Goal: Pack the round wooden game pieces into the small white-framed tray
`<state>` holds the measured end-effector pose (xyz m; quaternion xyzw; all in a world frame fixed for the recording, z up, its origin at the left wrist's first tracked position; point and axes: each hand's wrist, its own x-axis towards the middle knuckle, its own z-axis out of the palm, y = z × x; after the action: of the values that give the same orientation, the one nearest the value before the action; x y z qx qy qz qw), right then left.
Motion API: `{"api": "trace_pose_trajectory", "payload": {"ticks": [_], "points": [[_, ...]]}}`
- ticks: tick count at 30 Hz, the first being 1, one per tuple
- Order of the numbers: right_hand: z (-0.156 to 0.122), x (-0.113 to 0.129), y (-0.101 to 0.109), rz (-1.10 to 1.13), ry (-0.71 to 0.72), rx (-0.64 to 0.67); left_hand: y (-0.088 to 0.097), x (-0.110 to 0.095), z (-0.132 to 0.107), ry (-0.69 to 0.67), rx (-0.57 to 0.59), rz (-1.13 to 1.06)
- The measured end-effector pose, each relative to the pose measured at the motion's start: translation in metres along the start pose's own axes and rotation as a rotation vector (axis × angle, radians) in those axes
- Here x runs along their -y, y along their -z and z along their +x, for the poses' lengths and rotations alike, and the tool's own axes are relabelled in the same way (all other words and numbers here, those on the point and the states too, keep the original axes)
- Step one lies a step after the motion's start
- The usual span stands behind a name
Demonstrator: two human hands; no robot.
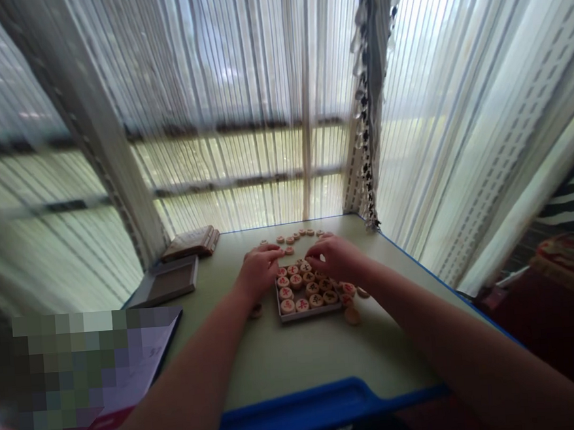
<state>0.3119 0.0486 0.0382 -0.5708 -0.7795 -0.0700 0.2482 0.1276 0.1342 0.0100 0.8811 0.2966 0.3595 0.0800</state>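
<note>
Round wooden xiangqi pieces (296,281) with red or dark characters lie in rows in a shallow open box (310,314) at the middle of the table. By the box's far left corner is my left hand (261,269), its fingers stretched forward beside a loose xiangqi piece (289,251). My right hand (336,256) reaches over the far right part of the box. Its thumb and fingers are pinched close above the far row; what is between them is hidden. More pieces (352,316) lie to the right of the box, partly under my right forearm.
Several loose pieces (302,232) lie in a curved line beyond my hands. One more piece (256,311) sits left of the box. At the left are the grey box lid (166,280), a book (190,241) and a clipboard (149,355). A blue rim (300,407) edges the pale green table.
</note>
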Motion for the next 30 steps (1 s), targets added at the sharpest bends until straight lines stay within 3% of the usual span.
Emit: {"api": "trace_pose_trajectory", "payload": {"ticks": [5, 9, 15, 18, 23, 30], "points": [[-0.001, -0.002, -0.004, 0.022, 0.045, 0.001, 0.005, -0.005, 0.002, -0.002, -0.043, -0.092], [0.000, 0.000, -0.005, 0.078, 0.042, -0.073, 0.005, -0.011, 0.004, 0.061, -0.088, -0.212], [0.002, 0.010, -0.003, 0.159, 0.047, -0.099, 0.007, -0.021, 0.003, 0.366, 0.021, -0.798], [0.002, 0.011, -0.004, 0.201, -0.001, -0.096, 0.011, -0.027, 0.002, 0.435, 0.068, -0.957], [0.003, 0.008, -0.005, 0.306, -0.047, -0.087, 0.015, -0.036, 0.001, 0.454, 0.148, -1.063], [0.003, 0.011, 0.000, 0.409, -0.069, -0.047, 0.017, -0.040, 0.000, 0.457, 0.155, -1.016]]}}
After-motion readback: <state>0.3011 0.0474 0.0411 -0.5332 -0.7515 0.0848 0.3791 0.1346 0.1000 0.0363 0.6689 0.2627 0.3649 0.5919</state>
